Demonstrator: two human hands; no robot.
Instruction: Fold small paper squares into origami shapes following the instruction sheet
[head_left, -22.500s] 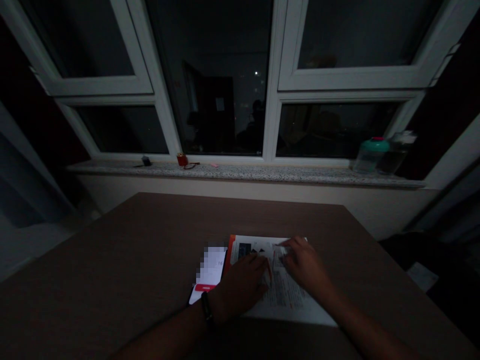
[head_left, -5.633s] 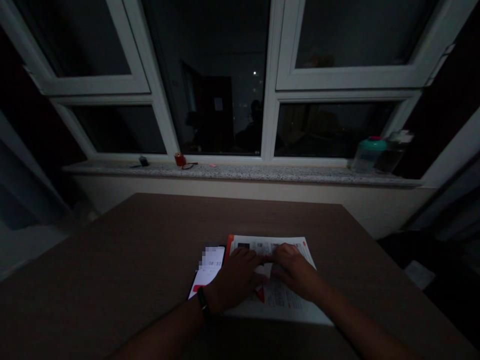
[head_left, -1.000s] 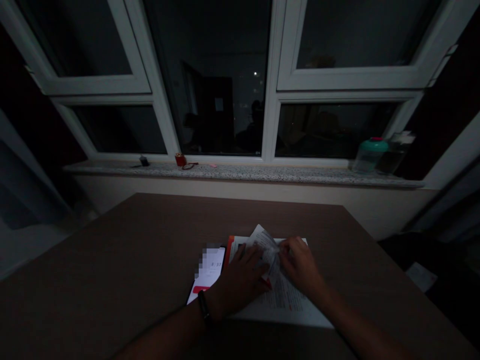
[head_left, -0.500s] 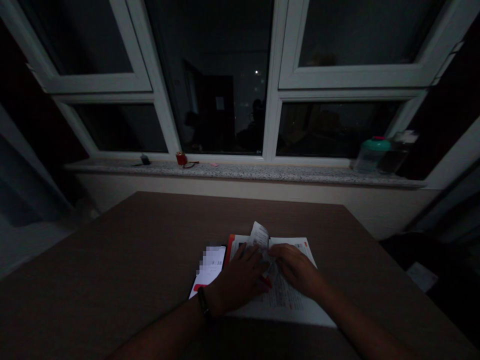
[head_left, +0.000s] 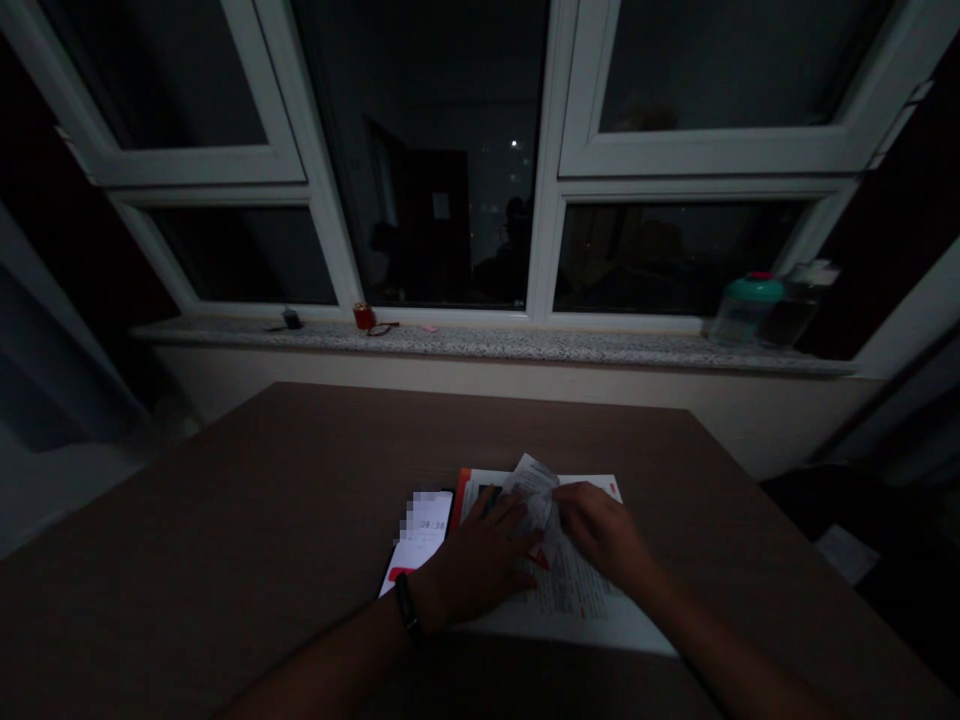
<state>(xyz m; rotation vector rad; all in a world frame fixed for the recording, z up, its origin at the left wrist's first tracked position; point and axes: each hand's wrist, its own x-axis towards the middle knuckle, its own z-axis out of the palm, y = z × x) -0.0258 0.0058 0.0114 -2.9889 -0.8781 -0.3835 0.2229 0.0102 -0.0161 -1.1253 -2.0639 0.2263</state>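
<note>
An open book [head_left: 622, 618] with printed pages and an orange-red edge lies on the table. My left hand [head_left: 484, 560], with a dark band at the wrist, rests on it with fingers spread. A creased printed page [head_left: 534, 476] is folded over, its corner sticking up past the book's top edge. My right hand [head_left: 604, 530] pinches that page's right side, fingers curled and pressed together. A small red patch [head_left: 541, 560] shows beside my left fingers; whether it is print or a separate piece I cannot tell. Left of the book, a lit phone [head_left: 421, 540] lies partly behind my left forearm.
The brown table [head_left: 225, 500] reaches toward a granite windowsill [head_left: 487, 343]. On the sill stand a red jar [head_left: 364, 316], a small dark bottle [head_left: 291, 318] and a clear jug with a teal lid [head_left: 754, 290]. Dark windows rise behind. The room is dim.
My right hand has shifted slightly right and closed more tightly on the page. The folded page's raised corner has tilted to the right and lower. My left hand stays nearly in place, fingers spread wider.
</note>
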